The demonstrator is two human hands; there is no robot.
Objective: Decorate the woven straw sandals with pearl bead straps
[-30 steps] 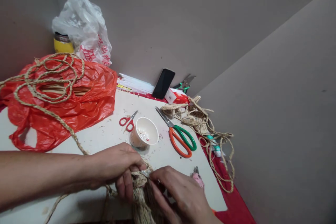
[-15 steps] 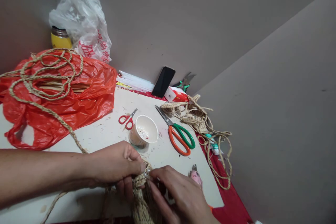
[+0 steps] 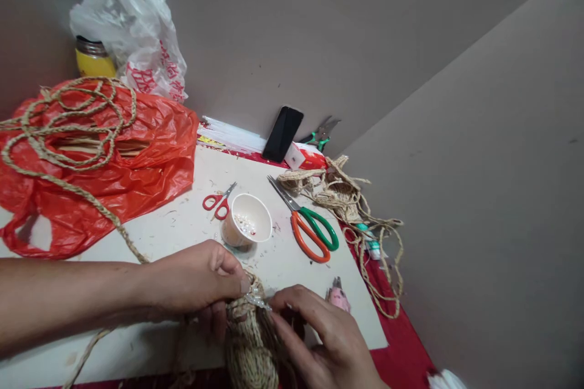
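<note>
My left hand (image 3: pixel 196 282) is closed around the top of a woven straw piece (image 3: pixel 250 340) at the table's near edge. My right hand (image 3: pixel 326 340) pinches a small shiny bit (image 3: pixel 258 300) against that piece, fingertips meeting my left thumb. A braided straw rope (image 3: pixel 68 185) trails from under my left arm up onto the red plastic bag (image 3: pixel 114 164).
A white cup (image 3: pixel 246 228) with beads stands just beyond my hands. Small red scissors (image 3: pixel 218 202), large orange-green scissors (image 3: pixel 310 231), a pink tool (image 3: pixel 338 298), a phone (image 3: pixel 283 134), pliers (image 3: pixel 322 134), straw cords (image 3: pixel 360 213), a white bag (image 3: pixel 132 36) and yellow jar (image 3: pixel 93 61) surround it.
The view has shifted slightly, so the table things sit a little higher and left. My hands stay on the straw piece; the right fingers have edged to the right along it.
</note>
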